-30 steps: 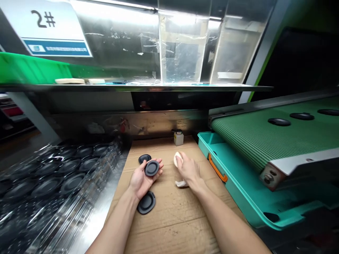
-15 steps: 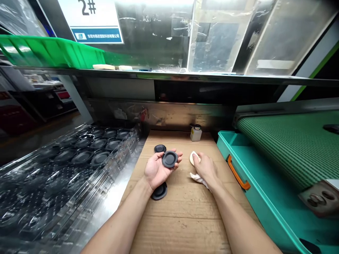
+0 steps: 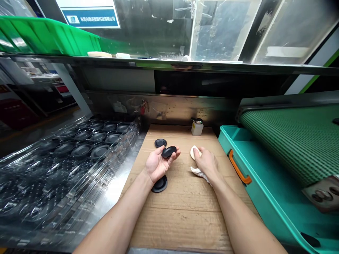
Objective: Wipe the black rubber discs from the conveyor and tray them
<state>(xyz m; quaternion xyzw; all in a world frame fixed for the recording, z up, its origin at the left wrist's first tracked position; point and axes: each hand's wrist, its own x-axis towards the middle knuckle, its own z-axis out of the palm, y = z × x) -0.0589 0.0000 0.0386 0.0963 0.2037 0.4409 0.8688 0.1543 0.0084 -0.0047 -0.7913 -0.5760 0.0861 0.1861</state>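
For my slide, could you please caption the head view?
Left hand holds a shiny black disc; right hand grips a cream oval pad.

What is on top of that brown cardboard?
Two black discs and a small bottle rest on the cardboard. A white cloth shows beside the right hand; the hand hides whether it lies there. Anything directly under the left hand is covered.

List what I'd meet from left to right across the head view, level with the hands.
Clear plastic tray → left hand, holding a black disc → pale pad → right hand, which grips that pad → orange handle → green conveyor belt.
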